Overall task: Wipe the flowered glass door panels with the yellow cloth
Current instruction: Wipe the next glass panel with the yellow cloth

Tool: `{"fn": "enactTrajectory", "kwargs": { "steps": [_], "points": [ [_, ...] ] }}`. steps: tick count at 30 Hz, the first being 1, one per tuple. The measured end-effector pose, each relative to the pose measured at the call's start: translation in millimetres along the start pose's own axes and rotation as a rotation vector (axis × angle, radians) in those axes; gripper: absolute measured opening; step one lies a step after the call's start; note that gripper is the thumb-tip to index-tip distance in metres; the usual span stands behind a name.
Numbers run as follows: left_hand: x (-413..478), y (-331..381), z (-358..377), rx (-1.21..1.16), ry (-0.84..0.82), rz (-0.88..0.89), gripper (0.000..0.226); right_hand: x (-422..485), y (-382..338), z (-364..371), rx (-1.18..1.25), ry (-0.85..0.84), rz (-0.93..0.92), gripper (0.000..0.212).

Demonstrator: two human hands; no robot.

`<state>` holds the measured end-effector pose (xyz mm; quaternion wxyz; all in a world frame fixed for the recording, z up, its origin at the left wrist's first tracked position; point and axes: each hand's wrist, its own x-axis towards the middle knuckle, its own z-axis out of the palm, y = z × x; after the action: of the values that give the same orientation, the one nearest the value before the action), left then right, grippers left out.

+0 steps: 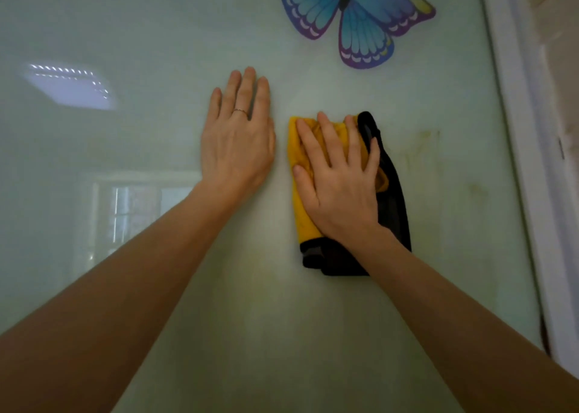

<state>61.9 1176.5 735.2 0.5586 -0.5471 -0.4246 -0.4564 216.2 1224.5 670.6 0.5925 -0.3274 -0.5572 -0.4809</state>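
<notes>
I press my right hand (338, 190) flat, fingers (329, 143) straight, on the yellow cloth (302, 152) against the glass door (141, 30) below the butterfly (354, 20) to rub it, while my left hand (238, 146) rests open on bare glass, holding nothing, probably to steady the door.

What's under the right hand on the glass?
The right hand presses the yellow cloth, dark-edged, flat against the glass panel. The glass behind the cloth is hidden.
</notes>
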Motion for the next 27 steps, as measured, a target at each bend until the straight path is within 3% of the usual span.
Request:
{"fn": "enactTrajectory", "kwargs": {
  "steps": [6, 10, 16, 22, 24, 27],
  "points": [
    [3.5, 29.5, 3.7, -0.055, -0.031, 0.051, 0.076, 68.7, 36.7, 14.5, 0.025, 0.013, 0.116, 0.061],
    [6.2, 54.1, 23.9, -0.049, 0.086, 0.048, 0.057, 70.8, 39.0, 21.5, 0.021, 0.087, 0.174, 0.058],
    [6.3, 57.4, 24.1, -0.019, 0.095, 0.042, 0.065, 75.6, 63.5, 20.5, 0.038, 0.063, 0.070, 0.059],
    [5.9, 60.2, 22.2, 0.015, 0.070, 0.015, 0.067, 95.7, 97.2, 13.5, 0.043, -0.046, 0.336, 0.070],
    [5.9, 62.3, 22.6, 0.018, 0.066, 0.007, 0.067, 86.3, 83.8, 14.2, 0.036, 0.011, 0.265, 0.069],
    [5.4, 61.8, 22.1, 0.020, 0.058, 0.000, 0.066, 66.4, 72.7, 17.8, 0.031, 0.038, -0.005, 0.061]
  ]
}}
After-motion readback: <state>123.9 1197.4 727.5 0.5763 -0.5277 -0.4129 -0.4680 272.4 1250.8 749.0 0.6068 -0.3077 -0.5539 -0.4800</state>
